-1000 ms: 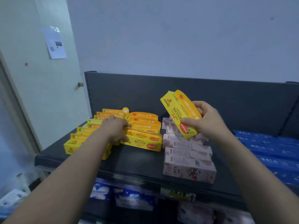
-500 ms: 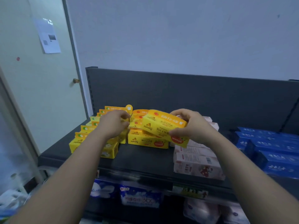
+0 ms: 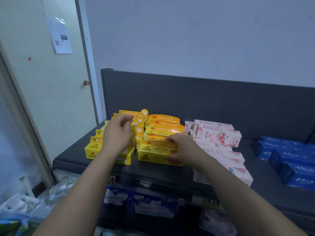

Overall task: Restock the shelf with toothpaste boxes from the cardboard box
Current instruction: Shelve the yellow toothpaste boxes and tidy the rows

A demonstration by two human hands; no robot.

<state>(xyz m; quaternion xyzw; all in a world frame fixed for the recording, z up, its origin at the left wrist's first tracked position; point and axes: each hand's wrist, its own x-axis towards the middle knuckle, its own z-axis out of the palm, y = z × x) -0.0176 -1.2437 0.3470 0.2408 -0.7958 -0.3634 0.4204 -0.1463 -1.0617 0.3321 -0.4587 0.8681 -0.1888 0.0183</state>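
1. The right hand (image 3: 183,151) is reaching over the dark grey metal shelf (image 3: 95,163) and is clamped on the top edge and right end of a yellow cardboard toothpaste box with a red fruit mark (image 3: 156,148), fingers in front and thumb behind.
2. That box is sitting on top of another yellow box at the front of the right-hand yellow row (image 3: 163,126), which is running back toward the shelf's dark back panel (image 3: 204,99).
3. The left hand (image 3: 117,135) is hovering over the left-hand row of yellow boxes with green marks (image 3: 92,149), fingers curled loosely apart and gripping nothing visible.
4. Pale pink cartons with a strawberry picture (image 3: 219,136) are lying stacked just beside the right hand, on its right.
5. Dark blue cartons (image 3: 289,160) are lying well apart at the shelf's far right.
6. A cream door with a brass knob (image 3: 87,82) is standing left of the shelf.
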